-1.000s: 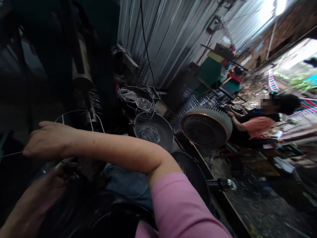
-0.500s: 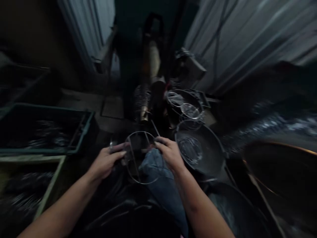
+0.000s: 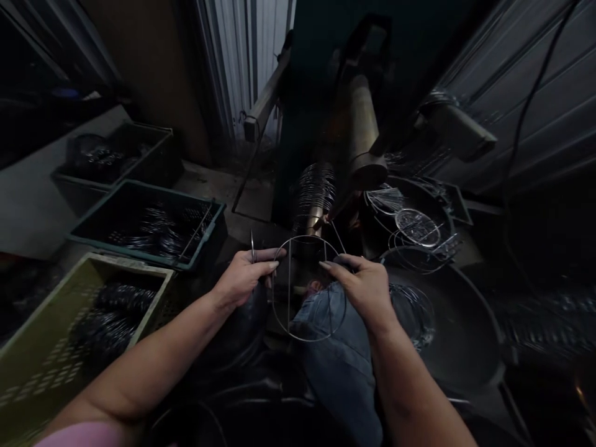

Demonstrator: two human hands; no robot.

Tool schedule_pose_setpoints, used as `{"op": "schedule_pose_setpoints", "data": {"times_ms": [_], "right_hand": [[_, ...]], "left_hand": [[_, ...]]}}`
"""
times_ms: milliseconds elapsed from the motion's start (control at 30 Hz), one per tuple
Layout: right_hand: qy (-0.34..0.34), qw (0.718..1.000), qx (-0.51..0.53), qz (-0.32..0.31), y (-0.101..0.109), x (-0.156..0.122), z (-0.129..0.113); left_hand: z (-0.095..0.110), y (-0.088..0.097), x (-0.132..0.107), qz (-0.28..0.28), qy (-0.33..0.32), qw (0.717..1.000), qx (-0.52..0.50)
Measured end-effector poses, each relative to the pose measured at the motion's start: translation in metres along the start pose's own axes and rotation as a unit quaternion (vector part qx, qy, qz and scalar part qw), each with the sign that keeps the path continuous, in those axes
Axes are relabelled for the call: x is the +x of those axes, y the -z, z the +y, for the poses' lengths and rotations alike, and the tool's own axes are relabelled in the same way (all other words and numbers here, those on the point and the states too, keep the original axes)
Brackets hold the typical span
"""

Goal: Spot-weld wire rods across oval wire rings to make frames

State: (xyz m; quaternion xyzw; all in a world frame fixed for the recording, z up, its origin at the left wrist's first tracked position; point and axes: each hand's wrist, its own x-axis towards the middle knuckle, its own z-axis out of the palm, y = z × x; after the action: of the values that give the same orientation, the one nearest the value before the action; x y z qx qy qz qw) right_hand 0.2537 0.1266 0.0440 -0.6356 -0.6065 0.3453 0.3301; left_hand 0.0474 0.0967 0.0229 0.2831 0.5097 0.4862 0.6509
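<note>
A round wire ring (image 3: 309,340) with two straight wire bars across it is held up in front of my lap, just below a copper-coloured electrode (image 3: 315,220). My left hand (image 3: 244,276) pinches its left rim between thumb and fingers. A small metal loop (image 3: 252,245), seen nearly edge-on, stands at the same fingers. On the other side, my right hand (image 3: 365,282) is closed at the upper right rim. A thin straight wire (image 3: 339,237) runs up from these fingers toward the electrode; whether they grip it I cannot tell.
To the left stand a yellow crate (image 3: 41,310) and a green crate (image 3: 139,253), both with bundled wire parts. A wide grey pan (image 3: 460,316) with wire rings lies at right, and a basin of wire pieces behind it. A machine cylinder (image 3: 364,118) juts out ahead.
The view has swung left, so everything sits further right and the crates show more fully. Both hands still hold the wire ring below the electrode.
</note>
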Motion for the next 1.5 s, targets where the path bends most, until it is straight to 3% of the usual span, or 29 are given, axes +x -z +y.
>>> {"op": "schedule_pose_setpoints", "data": {"times_ms": [267,400,700,900,1200,1500], "right_hand": [[0.005,0.999,0.042,-0.016,0.005,0.03,-0.007],[-0.027,0.996,0.08,-0.007,0.007,0.037,-0.009],[-0.092,0.98,0.177,-0.01,0.008,0.036,-0.017],[-0.128,0.945,0.3,0.013,0.014,0.024,-0.001],[-0.142,0.931,0.323,0.088,0.04,0.019,0.017],[-0.128,0.936,0.313,0.1,0.046,0.02,0.012]], "left_hand": [[0.017,-0.007,0.016,0.007,-0.036,0.999,-0.016],[0.02,-0.01,0.02,0.005,-0.035,0.999,-0.02],[0.027,-0.016,0.017,-0.002,-0.023,0.999,-0.044],[0.022,-0.021,0.023,-0.019,-0.023,0.999,-0.02],[0.019,-0.053,0.039,-0.061,-0.017,0.998,0.007],[0.02,-0.056,0.041,-0.067,-0.018,0.997,0.014]]}}
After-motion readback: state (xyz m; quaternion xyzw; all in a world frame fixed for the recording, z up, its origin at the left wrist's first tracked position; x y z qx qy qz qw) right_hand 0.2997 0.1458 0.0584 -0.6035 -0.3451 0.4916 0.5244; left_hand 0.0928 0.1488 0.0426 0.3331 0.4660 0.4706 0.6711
